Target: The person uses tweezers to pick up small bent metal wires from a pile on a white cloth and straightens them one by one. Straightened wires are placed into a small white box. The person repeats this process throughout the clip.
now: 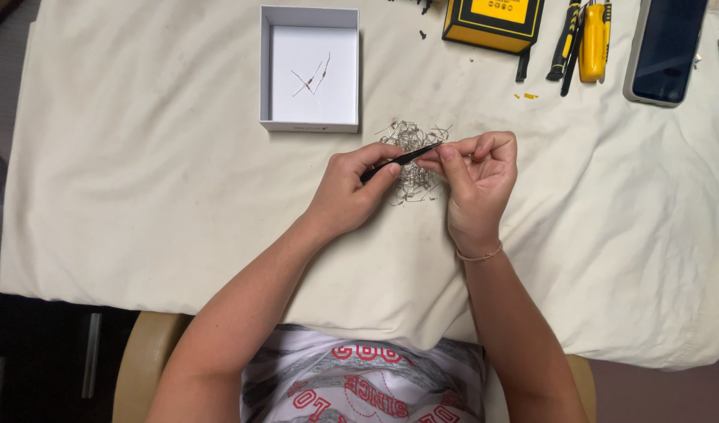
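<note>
Head view: left hand fingers pinch black tweezers; right hand fingers pinched, near white square box

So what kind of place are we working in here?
Probably a home or hobby electronics bench: a table under a cream cloth, a pile of small wire-legged parts under the hands, a white box holding a few of them, and yellow-handled tools at the far edge.

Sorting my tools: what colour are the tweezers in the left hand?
Black tweezers, held by the left hand; head view.
</note>
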